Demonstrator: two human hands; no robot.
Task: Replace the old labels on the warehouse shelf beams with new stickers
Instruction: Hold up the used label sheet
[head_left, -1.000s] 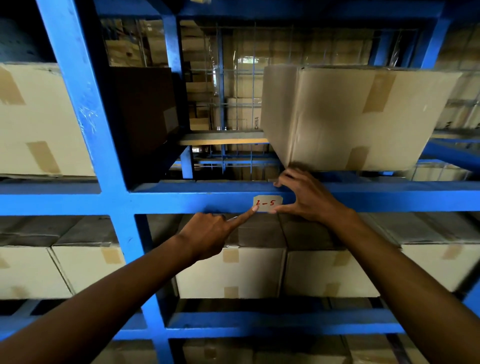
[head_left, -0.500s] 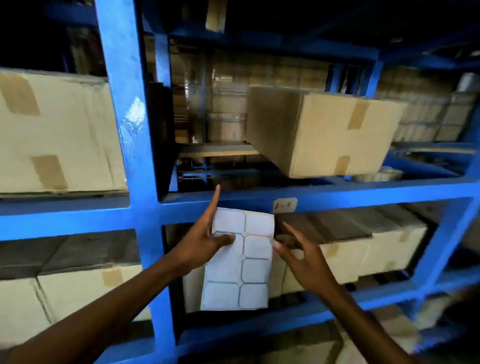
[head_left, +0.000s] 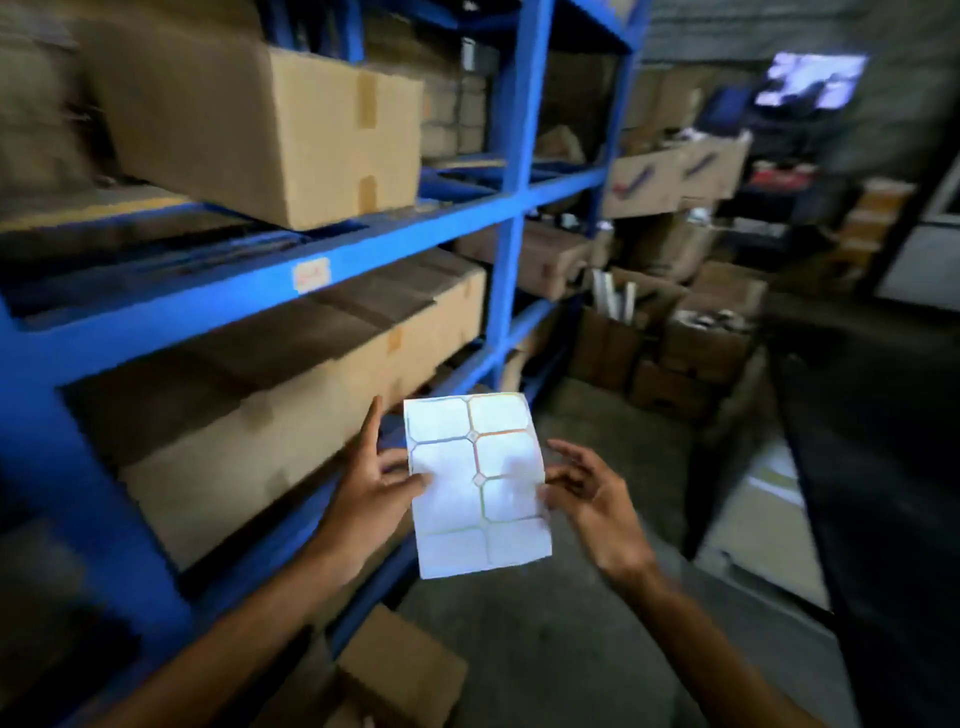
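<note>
A white sheet of blank stickers is upright in front of me, below the shelf. My left hand pinches its left edge, thumb on the front and index finger pointing up. At the sheet's right edge, my right hand has its fingers spread, fingertips at or just off the paper; I cannot tell whether they touch. A small label with red writing is stuck on the blue shelf beam, up and left of both hands. The picture is blurred.
Cardboard boxes fill the blue rack above and below the beam. A blue upright post stands right of the label. More open boxes are piled on the floor at the aisle's end. A box lies at my feet.
My hands have left the label on the beam. The left hand now holds a sticker sheet, lowered away from the rack. The view has swung right, down the aisle.
</note>
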